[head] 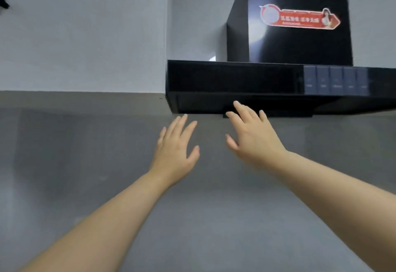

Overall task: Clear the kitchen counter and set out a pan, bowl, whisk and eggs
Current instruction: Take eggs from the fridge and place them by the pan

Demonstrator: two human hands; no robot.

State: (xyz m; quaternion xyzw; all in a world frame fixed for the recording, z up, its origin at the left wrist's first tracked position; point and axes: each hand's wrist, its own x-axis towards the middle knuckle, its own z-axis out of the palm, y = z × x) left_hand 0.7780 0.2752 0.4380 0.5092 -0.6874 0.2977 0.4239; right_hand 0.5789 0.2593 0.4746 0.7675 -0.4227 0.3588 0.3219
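The left hand (174,149) and right hand (255,139) are raised side by side, not touching, in front of the plain grey wall (85,164). Each grip is open, with fingers straight and spread and nothing held. The right fingertips overlap the lower edge of the glossy black range hood (235,79); contact cannot be confirmed. The posture reads as a ready position, not a grasp. Pan, bowl, whisk, eggs and the surface are out of view, presumably below both grips.
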